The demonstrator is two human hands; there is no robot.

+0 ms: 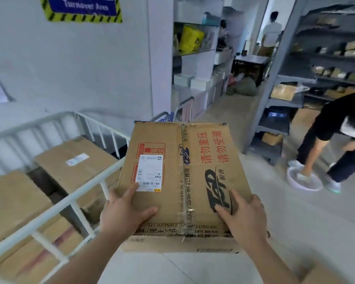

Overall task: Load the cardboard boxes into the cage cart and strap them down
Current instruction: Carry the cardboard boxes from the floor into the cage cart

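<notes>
A large cardboard box (184, 173) with red printing and a white shipping label is held up in front of me, just right of the cage cart (84, 189). My left hand (125, 212) grips its near left corner with the thumb on the label. Spread over the black logo, my right hand (240, 218) holds the near right corner. The white-barred cart at the left holds several cardboard boxes (74, 160), some with labels on top. No strap is visible.
Another person (336, 130) bends over at the right, near a white basin (303, 180) on the floor. Grey shelving (283, 111) stands behind them. White shelves (195, 58) line the aisle ahead, where two more people stand. Another box corner (320, 273) shows at the bottom right.
</notes>
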